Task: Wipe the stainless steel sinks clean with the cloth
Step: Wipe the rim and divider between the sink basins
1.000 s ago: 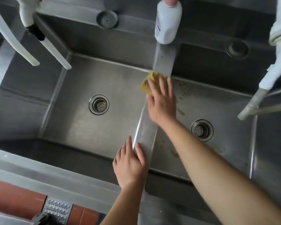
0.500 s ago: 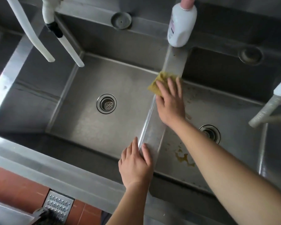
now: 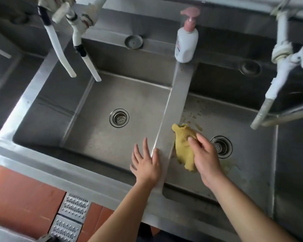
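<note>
Hands first: our left hand (image 3: 146, 165) lies flat, fingers spread, on the near end of the divider (image 3: 177, 102) between the two sinks. Just beside it, our right hand (image 3: 204, 157) pinches the yellow cloth (image 3: 182, 145), which hangs over the right sink (image 3: 243, 123), perhaps brushing the divider's edge. Yellowish stains mark that basin around its drain (image 3: 221, 146). Farther back, the soap bottle (image 3: 186, 44) stands on the ledge.

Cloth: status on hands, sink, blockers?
Right hand grips yellow cloth over right sink. Left hand flat on divider. Yellow stains remain. No blockers.
</note>
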